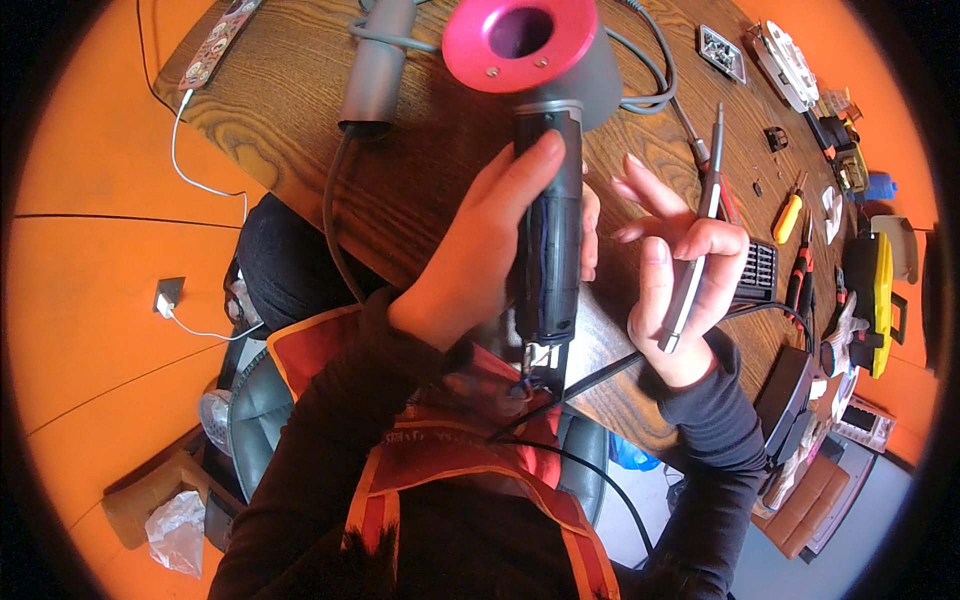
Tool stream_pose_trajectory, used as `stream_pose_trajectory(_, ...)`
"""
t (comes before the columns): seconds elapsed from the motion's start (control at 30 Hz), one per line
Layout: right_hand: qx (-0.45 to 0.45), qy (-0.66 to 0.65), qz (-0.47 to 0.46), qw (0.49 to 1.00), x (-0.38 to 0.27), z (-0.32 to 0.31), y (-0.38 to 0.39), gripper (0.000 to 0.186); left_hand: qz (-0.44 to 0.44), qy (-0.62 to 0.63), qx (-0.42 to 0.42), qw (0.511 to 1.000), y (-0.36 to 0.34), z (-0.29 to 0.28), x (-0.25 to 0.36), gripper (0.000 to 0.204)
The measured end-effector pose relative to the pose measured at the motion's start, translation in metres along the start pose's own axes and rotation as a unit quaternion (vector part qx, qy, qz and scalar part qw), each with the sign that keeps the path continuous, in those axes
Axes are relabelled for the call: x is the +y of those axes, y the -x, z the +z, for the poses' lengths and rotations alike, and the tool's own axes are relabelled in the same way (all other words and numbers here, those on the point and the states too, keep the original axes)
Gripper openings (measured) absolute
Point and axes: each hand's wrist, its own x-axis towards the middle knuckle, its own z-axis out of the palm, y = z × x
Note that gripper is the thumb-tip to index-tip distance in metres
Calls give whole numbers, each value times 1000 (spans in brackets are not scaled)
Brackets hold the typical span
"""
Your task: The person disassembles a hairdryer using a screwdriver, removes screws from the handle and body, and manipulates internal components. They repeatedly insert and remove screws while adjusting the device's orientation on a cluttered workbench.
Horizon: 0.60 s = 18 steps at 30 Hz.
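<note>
Black bare-core handle in your left hand [475, 240], nice solid grip: fingers wrapped right around it, thumb laid along the top. That's the hair dryer [552, 225], held up over the near edge of the tabletop [280, 110], pink ring end pointing far. I'd guess you grip mid-handle because it balances that chunky head and leaves the near end, with its exposed metal bits and wires, uncovered.

Your right hand [695, 245] is just to the right of it, half curled, with a slim grey driver [682, 305] between thumb and fingers and a couple of fingers fanned loose. Tip points far and isn't touching the dryer, so it looks more like a carry hold than a working one.

Further out, the grey sleeve [376, 85] lies far left with a cord coming out of its near end, probably put there to stay out of your driver hand's way. Over on the right, the bit case [760, 270], yellow-handled screwdriver [788, 217] and red-and-black pliers [800, 280] sit together, handy for that hand I reckon. Small parts tray [722, 53] is far right, likely parked there so nothing gets knocked off.
</note>
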Motion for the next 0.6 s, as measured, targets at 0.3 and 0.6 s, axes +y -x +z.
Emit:
stream_pose_trajectory(0.3, 11, -3, 10, 1000, 2, -2, -2, 20, -15, 35, -24, 999, 2, -1, 3, 40)
stream_pose_trajectory(0.6, 13, -5, 17, 1000, 1, -2, -1, 20, 23, -66, -16, 997, 4, 2, 3, 41)
